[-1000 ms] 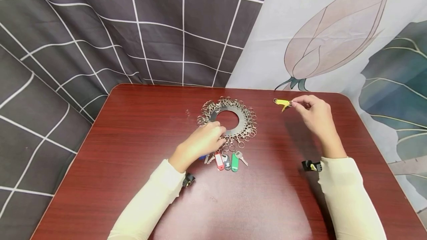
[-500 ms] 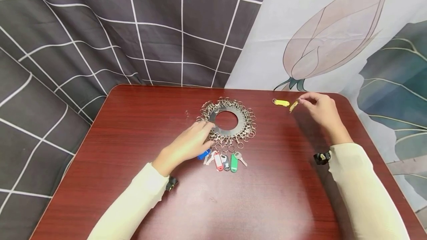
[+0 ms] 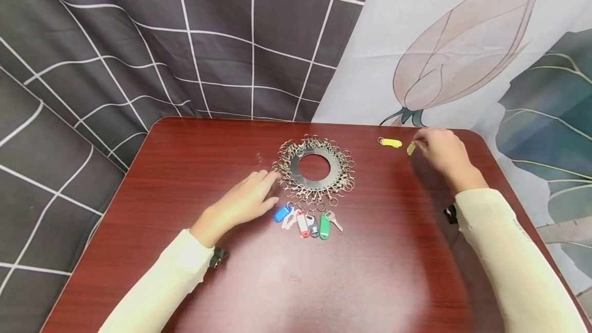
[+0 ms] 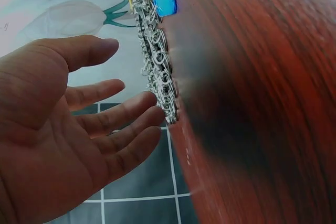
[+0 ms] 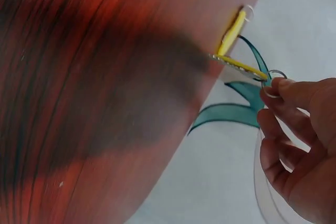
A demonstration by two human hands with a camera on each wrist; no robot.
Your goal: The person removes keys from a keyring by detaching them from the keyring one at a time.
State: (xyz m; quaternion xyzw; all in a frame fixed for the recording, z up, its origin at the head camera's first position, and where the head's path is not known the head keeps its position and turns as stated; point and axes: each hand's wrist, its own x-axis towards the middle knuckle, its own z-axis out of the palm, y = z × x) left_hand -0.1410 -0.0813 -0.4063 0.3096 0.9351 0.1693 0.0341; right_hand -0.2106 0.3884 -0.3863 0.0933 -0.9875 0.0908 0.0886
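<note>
My right hand (image 3: 445,154) pinches a small metal ring (image 5: 272,88) between thumb and forefinger near the back right of the table. From it hangs a yellow brass-looking key (image 5: 242,68) with a notched edge, its tip near the table. Just left of that key lies a yellow key tag (image 3: 390,143). My left hand (image 3: 241,197) holds nothing; its fingers are spread and relaxed beside the left rim of a flat metal ring plate (image 3: 336,166), which is edged all round with small clasps and split rings. Whether its fingertips touch those rings I cannot tell.
A blue key tag (image 3: 282,213), a red key tag (image 3: 302,224), a dark key tag (image 3: 313,226) and a green key tag (image 3: 325,226) lie at the plate's near side with silver keys (image 3: 334,220). Curtains hang behind the table (image 3: 351,281).
My left hand has drawn back leftward off the plate, uncovering the blue tag. My right hand has moved slightly right with the key, away from the yellow tag.
</note>
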